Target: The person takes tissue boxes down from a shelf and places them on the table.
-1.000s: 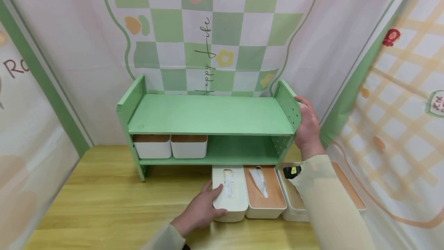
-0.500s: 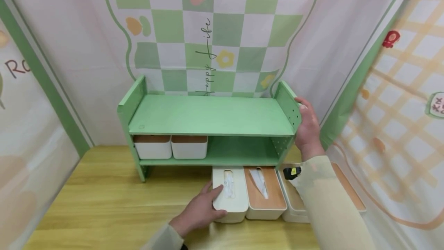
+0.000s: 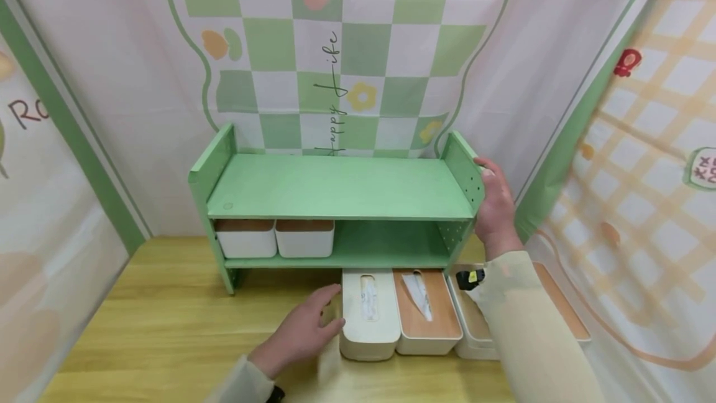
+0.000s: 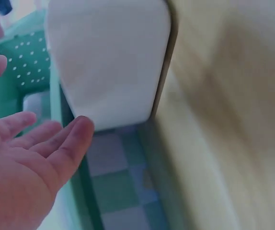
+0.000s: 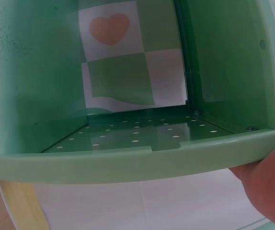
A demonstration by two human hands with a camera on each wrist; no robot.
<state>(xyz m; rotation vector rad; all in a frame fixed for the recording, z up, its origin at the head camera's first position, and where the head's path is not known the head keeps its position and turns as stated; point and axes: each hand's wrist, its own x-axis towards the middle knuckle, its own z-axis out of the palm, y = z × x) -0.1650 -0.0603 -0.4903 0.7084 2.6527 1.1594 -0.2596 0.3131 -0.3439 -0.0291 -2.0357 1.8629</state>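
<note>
My right hand (image 3: 496, 210) holds the upper right edge of the green two-tier shelf (image 3: 341, 185), thumb on the panel's front edge. In the right wrist view, part of that hand (image 5: 271, 187) shows against the perforated side panel (image 5: 142, 139). My left hand (image 3: 302, 328) is beside the all-white tissue box (image 3: 363, 328), fingers spread and loosely bent with nothing in them. From the left wrist view, the fingertips (image 4: 82, 125) lie close to the box (image 4: 108, 62); whether they touch it I cannot tell. The box's back end is hidden under the shelf.
A tissue box with a wooden lid (image 3: 433, 322) stands against the white one, tissue sticking out. More boxes (image 3: 475, 344) sit farther right, partly behind my right sleeve. Two white bins (image 3: 304, 241) occupy the left of the lower tier. A printed curtain (image 3: 369, 48) hangs behind.
My left hand has let go of the white tissue box and drawn back to the left. The box, the shelf and my right hand stay where they were.
</note>
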